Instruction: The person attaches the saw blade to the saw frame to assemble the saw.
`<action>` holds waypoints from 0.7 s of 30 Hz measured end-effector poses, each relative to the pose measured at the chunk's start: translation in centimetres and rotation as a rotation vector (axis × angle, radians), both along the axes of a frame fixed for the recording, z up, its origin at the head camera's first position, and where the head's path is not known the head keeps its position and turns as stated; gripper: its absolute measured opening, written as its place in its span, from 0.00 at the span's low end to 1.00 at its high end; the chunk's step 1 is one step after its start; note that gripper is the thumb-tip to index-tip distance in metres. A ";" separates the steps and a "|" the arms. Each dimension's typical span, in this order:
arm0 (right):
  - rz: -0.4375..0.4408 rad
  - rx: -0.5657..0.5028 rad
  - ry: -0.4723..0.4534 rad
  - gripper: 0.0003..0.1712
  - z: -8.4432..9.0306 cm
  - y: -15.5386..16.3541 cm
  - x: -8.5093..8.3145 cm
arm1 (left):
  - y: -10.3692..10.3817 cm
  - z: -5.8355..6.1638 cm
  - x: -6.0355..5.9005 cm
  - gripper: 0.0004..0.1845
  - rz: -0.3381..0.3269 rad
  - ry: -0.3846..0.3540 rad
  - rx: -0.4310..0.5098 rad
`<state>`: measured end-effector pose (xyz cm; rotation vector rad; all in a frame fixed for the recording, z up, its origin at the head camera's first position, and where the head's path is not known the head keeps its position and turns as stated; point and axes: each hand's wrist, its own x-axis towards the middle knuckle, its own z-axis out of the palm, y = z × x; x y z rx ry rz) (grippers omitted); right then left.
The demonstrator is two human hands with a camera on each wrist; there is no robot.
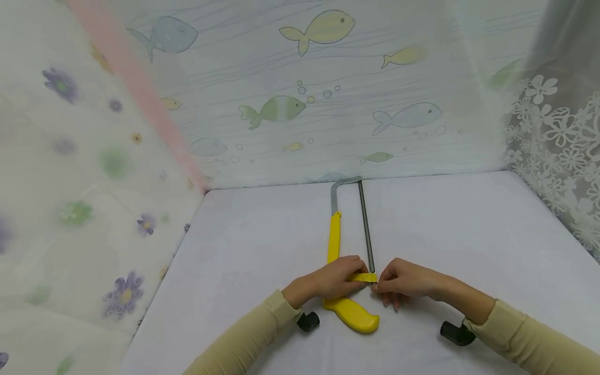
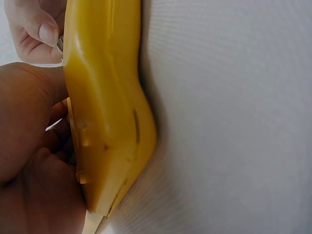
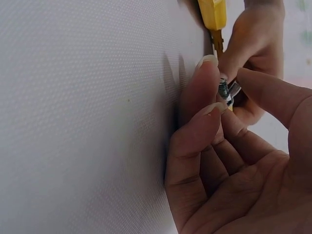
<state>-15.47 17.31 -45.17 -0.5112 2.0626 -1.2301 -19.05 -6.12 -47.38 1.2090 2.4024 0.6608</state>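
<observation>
On the pale worktop point(image 1: 469, 234), about midway between its left and right edges and reaching from the near edge toward the far one, lies a yellow-handled hacksaw point(image 1: 334, 239), its thin blade point(image 1: 366, 229) running along the frame's right side. The left hand point(image 1: 328, 281) curls round the yellow frame just above the grip. Just right of it, the right hand point(image 1: 403, 281) pinches a small metal wing nut point(image 3: 225, 90) at the blade's near end between thumb and fingertips point(image 3: 207, 66), its other fingers loosely bent against the worktop.
</observation>
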 end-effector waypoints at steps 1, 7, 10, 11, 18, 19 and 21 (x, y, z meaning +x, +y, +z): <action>-0.001 0.003 0.001 0.19 0.0 0.0 0.0 | 0.0 0.0 0.0 0.10 0.000 -0.001 0.001; -0.003 0.012 0.001 0.18 0.3 0.1 0.0 | 0.0 -0.1 -0.1 0.10 0.002 -0.007 0.004; 0.002 0.005 -0.001 0.17 0.4 0.2 0.0 | 0.0 -0.1 0.0 0.10 0.003 -0.003 0.002; 0.005 0.002 -0.001 0.16 0.4 0.3 0.0 | 0.0 -0.1 0.0 0.10 0.003 0.000 0.002; 0.030 -0.032 0.012 0.10 0.4 0.8 -0.1 | 0.0 0.1 0.0 0.10 0.000 0.011 0.001; 0.031 -0.036 0.012 0.11 0.4 0.8 -0.1 | 0.0 0.0 0.0 0.10 0.000 0.013 0.001; 0.031 -0.040 0.011 0.11 0.4 0.8 -0.1 | 0.0 0.0 0.0 0.10 0.000 0.012 0.003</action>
